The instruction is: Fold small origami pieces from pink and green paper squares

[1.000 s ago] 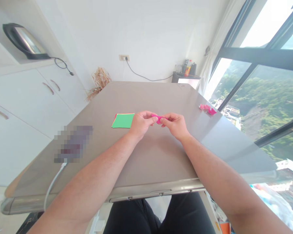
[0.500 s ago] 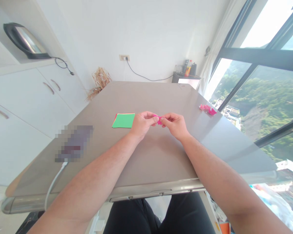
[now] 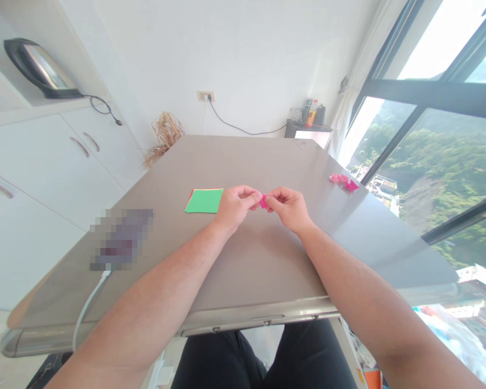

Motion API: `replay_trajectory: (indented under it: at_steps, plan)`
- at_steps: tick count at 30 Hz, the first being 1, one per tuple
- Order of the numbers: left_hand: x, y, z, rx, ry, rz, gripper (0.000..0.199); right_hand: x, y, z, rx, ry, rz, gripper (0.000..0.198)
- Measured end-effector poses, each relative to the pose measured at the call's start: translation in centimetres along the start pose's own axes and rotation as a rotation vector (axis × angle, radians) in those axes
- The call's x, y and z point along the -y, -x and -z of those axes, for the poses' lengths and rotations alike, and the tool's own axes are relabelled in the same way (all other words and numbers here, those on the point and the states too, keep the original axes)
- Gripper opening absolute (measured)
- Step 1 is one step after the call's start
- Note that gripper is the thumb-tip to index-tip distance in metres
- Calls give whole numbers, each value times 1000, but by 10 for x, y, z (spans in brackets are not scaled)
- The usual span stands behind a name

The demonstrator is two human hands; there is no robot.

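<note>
Between my two hands is a small piece of folded pink paper (image 3: pixel 263 202), held above the middle of the table. My left hand (image 3: pixel 238 206) pinches its left side with thumb and fingers. On the other side, my right hand (image 3: pixel 287 205) grips the paper between thumb and index finger. Fingertips cover much of it, so its full shape is hidden. Just left of my left hand lies a stack of coloured paper (image 3: pixel 204 201) with a green sheet on top, partly behind the hand.
Several folded pink paper pieces (image 3: pixel 344 182) sit at the table's right edge by the window. A blurred-out dark object (image 3: pixel 123 237) with a white cable (image 3: pixel 89 302) lies at the left. The grey table (image 3: pixel 243 162) reaches toward the wall.
My fingers have shifted slightly on the pink paper; less of it shows over my left fingertips and it looks more compact. Both hands stay in nearly the same place.
</note>
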State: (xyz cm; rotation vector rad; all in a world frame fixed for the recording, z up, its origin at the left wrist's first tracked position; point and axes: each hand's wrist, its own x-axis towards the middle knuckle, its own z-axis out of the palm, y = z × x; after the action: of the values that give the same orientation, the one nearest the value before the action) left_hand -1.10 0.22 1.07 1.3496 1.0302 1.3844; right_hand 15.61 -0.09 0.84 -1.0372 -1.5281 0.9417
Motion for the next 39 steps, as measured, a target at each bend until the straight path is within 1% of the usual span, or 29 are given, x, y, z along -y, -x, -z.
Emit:
replay_trajectory:
  at_steps: [5,7,12,14,16,21,24,28,32,39]
  plan:
    - [-1,0,-1,-39,-31,-34,18,1,0,-1,19,-15,-3,17]
    - [-1,0,-1,-35,-41,-41,18,1,0,-1,21,-21,-1,17]
    - [0,1,1,85,-140,-72,17,4,1,-1,7,27,-15,15]
    - [0,2,2,94,-189,-98,16,5,2,0,12,48,-14,15]
    - [0,2,1,76,-200,-103,15,6,2,-1,16,67,-5,14]
    - [0,1,0,18,-151,-47,12,5,2,-4,7,81,-2,14]
    - [1,0,1,-24,-185,-77,12,4,1,-4,-6,84,-27,15]
    - [3,0,3,-4,-206,-111,12,3,1,-2,-37,75,-43,15]
    - [3,1,3,36,-277,-154,12,2,1,-2,-25,73,-51,14]
    - [1,0,5,-46,-322,-149,11,4,1,-4,-28,63,-53,16]
